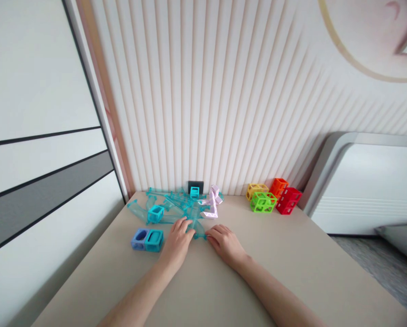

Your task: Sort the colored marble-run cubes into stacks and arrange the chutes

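Note:
A translucent teal curved track piece (199, 230) lies between my two hands at the front of a heap of similar pieces. My left hand (178, 238) is bent over its left side, with the thumb and fingers closed at the edge. At the right end of the same piece, the fingertips of my right hand (225, 244) are pressed together against it. Behind my hands the other teal track pieces (140, 211) overlap in a loose pile. A teal hollow block (155, 213) sits among them. Left of my left hand, a blue block (139, 239) and a teal block (154, 240) stand side by side, touching.
Pale lilac patterned pieces (213, 202) lie right of the pile. A small black object (199, 185) stands against the ribbed wall (189, 91), behind another teal block (194, 193). At the back right are yellow (254, 190), green (263, 202), orange (278, 187) and red (289, 200) hollow blocks.

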Motion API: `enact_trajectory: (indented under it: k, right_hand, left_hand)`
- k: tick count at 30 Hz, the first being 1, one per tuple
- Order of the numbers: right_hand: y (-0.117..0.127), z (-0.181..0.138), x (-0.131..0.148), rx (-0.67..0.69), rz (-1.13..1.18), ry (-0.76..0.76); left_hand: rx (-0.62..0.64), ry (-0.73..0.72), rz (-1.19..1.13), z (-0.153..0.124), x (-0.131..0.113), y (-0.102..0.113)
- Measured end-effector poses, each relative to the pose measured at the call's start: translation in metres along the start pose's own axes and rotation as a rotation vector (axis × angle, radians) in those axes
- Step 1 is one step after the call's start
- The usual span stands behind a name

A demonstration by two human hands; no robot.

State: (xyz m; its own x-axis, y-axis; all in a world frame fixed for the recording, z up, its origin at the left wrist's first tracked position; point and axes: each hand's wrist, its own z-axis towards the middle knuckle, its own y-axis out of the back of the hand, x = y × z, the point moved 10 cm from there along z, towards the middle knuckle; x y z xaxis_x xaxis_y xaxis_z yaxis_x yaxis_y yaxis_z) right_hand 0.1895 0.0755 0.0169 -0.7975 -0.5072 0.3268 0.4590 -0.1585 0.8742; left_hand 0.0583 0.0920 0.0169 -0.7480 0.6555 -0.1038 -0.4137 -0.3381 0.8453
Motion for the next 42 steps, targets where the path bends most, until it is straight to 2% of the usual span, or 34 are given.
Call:
enact_trajectory:
  k: [5,9,18,24,29,32,36,38,42]
  right_hand:
    - [-0.002,0.002,-0.004,0.005,0.048,-0.031]
    - [-0.002,0.003,-0.008,-0.004,0.064,-0.063]
    - [-0.001,0.003,-0.028,-0.015,0.033,-0.195]
    - [-0.001,0.002,-0.036,-0.044,0.044,-0.23]
    - [0.002,0.001,-0.034,-0.075,0.083,-0.221]
    - [0.01,-0.002,-0.039,-0.171,0.209,-0.243]
    - [0.024,-0.011,-0.062,-0.358,0.416,-0.345]
    - [0.03,-0.015,-0.071,-0.401,0.46,-0.377]
    - [0.036,-0.021,-0.084,-0.486,0.77,-0.422]
  left_hand:
    - [-0.035,0.022,-0.084,0.0,0.005,0.002]
    - [-0.018,0.017,-0.061,0.0,0.003,0.0]
    - [-0.037,0.031,-0.114,0.003,0.001,0.005]
    - [-0.164,0.018,-0.196,0.006,-0.006,0.034]
    - [-0.261,-0.133,-0.288,0.006,-0.029,0.065]
    - [-0.254,-0.272,-0.339,0.002,-0.045,0.073]
    - [-0.177,-0.408,-0.398,-0.004,-0.056,0.069]
    - [-0.115,-0.416,-0.416,-0.004,-0.054,0.063]
    - [-0.045,-0.387,-0.432,-0.004,-0.047,0.058]
